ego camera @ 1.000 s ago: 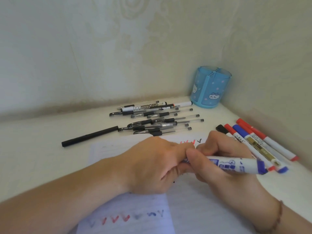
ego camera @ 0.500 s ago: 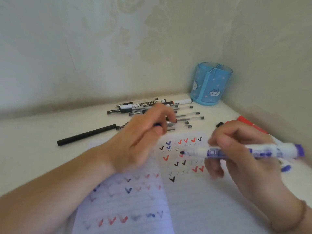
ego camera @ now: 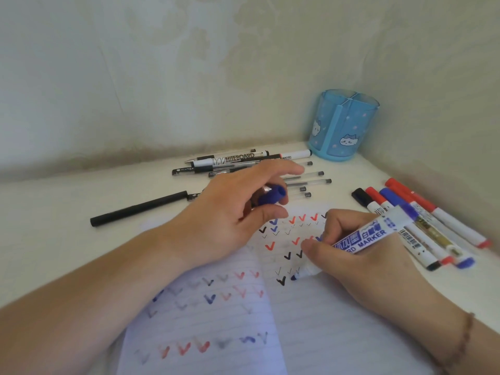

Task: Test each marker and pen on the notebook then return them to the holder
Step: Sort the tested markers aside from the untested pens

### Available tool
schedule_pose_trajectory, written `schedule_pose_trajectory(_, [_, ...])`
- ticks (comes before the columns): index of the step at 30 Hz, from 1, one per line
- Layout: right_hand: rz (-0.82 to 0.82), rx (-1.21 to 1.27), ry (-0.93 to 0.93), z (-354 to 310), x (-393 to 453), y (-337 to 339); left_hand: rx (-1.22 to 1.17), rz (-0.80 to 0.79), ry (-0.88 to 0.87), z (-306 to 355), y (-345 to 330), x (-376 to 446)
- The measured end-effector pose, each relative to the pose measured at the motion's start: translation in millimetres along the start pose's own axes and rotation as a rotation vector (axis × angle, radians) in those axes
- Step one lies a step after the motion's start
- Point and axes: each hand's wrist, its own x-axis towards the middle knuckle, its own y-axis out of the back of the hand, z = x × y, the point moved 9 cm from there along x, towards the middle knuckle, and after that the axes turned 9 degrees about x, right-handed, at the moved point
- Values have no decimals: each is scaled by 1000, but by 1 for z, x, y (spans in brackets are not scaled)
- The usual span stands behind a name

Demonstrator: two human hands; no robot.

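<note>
- Blue marker (ego camera: 359, 239) lies slanted in the right hand (ego camera: 359, 253), pinched between thumb and curled fingers just above its nib, so the tip can be steered finely; that tip touches the notebook (ego camera: 311, 334) beside a black tick, seemingly at the start of a new test stroke.
- Its barrel runs up and back from the pinch, over the knuckles, with the printed label facing the camera; a writing grip, not a carrying one.
- Blue cap (ego camera: 272, 194) sits in the left hand (ego camera: 227, 215), tucked under the curled fingers against the thumb, while the forefinger sticks out beyond it. Keeping the cap there, just up the page from the writing hand, probably saves a search when the marker needs closing.
- The page under and around the nib already carries rows of red, blue and black ticks, so I judge the testing well along.
- Capped markers (ego camera: 422, 231) lie side by side just outside the right hand, past the marker's tail end; they look like a sorted group, though whether tested or waiting I cannot tell.
- Pens (ego camera: 257, 169), plus a black one (ego camera: 140, 208) lying apart, lie beyond the left hand's fingertips.
- Blue holder (ego camera: 342, 128) stands in the corner, well apart from both grips, and none of the pens or markers seen here is in it, so the returning step seems not yet begun.
- The likely next need is a short stroke, then recapping with both hands meeting.
</note>
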Motion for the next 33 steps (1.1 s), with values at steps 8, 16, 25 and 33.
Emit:
schedule_pose_trajectory(8, [-26, -64, -29, 5, 1, -1, -29, 19, 41, -1, 3, 0])
schedule_pose_trajectory(16, [75, 152, -53, 4, 2, 9, -6, 7, 18, -1, 2, -1])
schedule_pose_trajectory(25, [11, 619, 11, -2, 7, 21, -7, -37, 7, 2, -3, -1])
schedule_pose_trajectory(33, [-88, 553, -38, 0, 4, 6, 20, -33, -104, 18, -5, -3])
